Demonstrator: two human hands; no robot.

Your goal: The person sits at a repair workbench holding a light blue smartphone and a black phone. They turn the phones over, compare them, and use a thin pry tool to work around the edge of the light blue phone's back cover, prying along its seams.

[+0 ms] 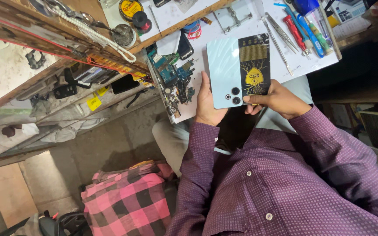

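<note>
A: Two hands on one phone [226, 72]. Left hand [206, 102] cups its left edge from below, palm under the body, thumb lying along the side. Right hand [276, 99] comes in from the other side, thumb and fingertips pinched on the lower corner of a black rectangular pack [254, 65].

B: Pack touching the phone?

A: Lies flat on the phone's right half, edges roughly parallel. Bonded or loose, can't tell from this angle.

B: Surfaces?

A: Phone back is pale blue, smooth, glossy, rounded corners. Three dark round lens openings just above the left thumb. Pack is glossy black foil with gold branching lines and a yellow shield shape.

B: Grip state?

A: Both closed. Left wraps the phone, right pinches the pack. Both held just over the near edge of a white work mat [224, 30].

B: Around them?

A: Beyond the left fingers, a heap of small blue-green circuit boards [173, 72], too tangled to count. Beyond the right hand, two metal tweezers [281, 32] and a cluster of red and blue screwdrivers [302, 28]. Sleeves are purple dotted cloth.
</note>
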